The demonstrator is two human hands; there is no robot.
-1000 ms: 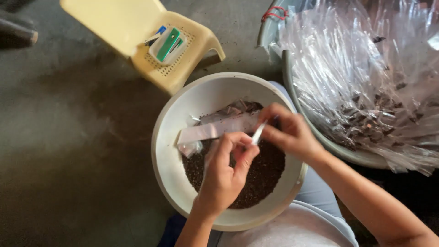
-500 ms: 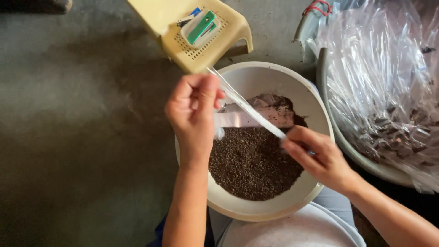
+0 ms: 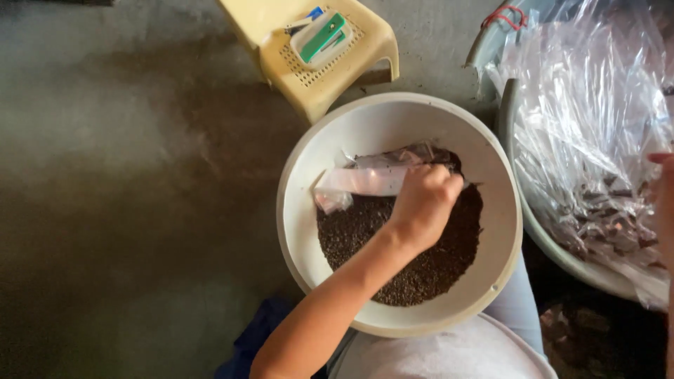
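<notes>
Two hands split up now, compared with half a second back, when stretching one thin clear sleeve between them above the bowl [image 3: 302,231]. No longer seeing that sleeve pulled taut anywhere.

Left hand [image 3: 421,203]: dropped low into the bowl, sitting right at the top edge of the seeds [image 3: 421,274], just beside the flat stack of sleeves [image 3: 365,179] lying against the far wall. Fingers [image 3: 435,184] curled in tight, knuckles up; can't tell what's inside the fist, if anything.

Right hand [image 3: 663,196]: swung well away to the frame edge, over the heap of bags [image 3: 590,126] in the neighbouring basin. Only catching a sliver of it, so can't tell whether open or closed.

Judging from that: done with the stretching bit, and now down at the seeds with the left.

Also spotting a stapler [image 3: 323,35] on the yellow stool [image 3: 316,77], untouched.
</notes>
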